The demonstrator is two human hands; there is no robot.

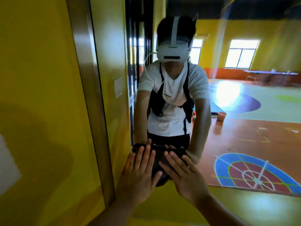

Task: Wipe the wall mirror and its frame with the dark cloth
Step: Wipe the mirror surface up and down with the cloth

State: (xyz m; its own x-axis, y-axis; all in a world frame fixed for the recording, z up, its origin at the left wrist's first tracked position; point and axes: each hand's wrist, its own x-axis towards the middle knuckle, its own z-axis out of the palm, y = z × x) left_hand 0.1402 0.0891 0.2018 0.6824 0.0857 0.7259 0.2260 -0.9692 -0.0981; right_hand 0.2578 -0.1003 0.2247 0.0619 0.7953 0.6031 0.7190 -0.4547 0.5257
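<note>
The wall mirror [228, 111] fills the right half of the head view and reflects a person in a white shirt and a big hall. Its brown frame [91, 98] runs down the left side against the yellow wall. The dark cloth [158, 158] lies flat against the glass near the mirror's lower left corner. My left hand [140, 173] presses on the cloth's left part with straight, spread fingers. My right hand [184, 175] presses on its right part, fingers also straight. Both hands hide much of the cloth.
A yellow wall [40, 95] stands left of the frame, with a white patch [8, 165] at the far left edge. Below the mirror's bottom edge the yellow wall [244, 207] continues. The reflection shows windows, an orange bucket and floor markings.
</note>
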